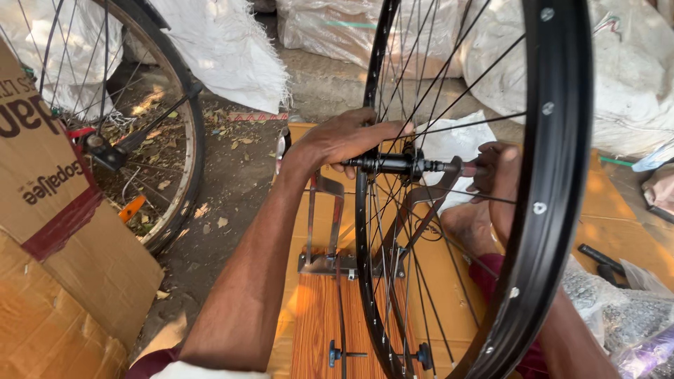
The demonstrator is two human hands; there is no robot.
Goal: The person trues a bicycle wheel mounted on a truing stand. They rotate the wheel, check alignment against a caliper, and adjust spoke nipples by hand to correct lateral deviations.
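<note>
at far left a brown cardboard sheet [49, 231] leans by a second bicycle wheel [151, 133] that stands on the dirt ground [232, 203] with dry leaves about it. white woven sacks [225, 49] lie along the back.

the left hand [344, 140] comes in from below left and its fingers [382, 130] are clenched on the left end of the black hub [393, 163]. the hub's long axis runs level, left to right across the view, its axle end pointing right toward the right hand [495, 182], whose fingers are curled about that end, behind the spokes; how tightly they close there cannot be told.

the black wheel rim [554, 175] stands upright, edge toward the camera, so the wheel's plane runs away from the viewer. it sits in a metal truing stand [330, 224] whose arms rise to the axle; the stand rests on a wood-grain board [316, 323], which lies on flat cardboard.

at lower right, clear plastic bags [618, 309] hold small grey metal parts, too small to tell apart; a black tool handle [597, 258] lies just beside them.
</note>
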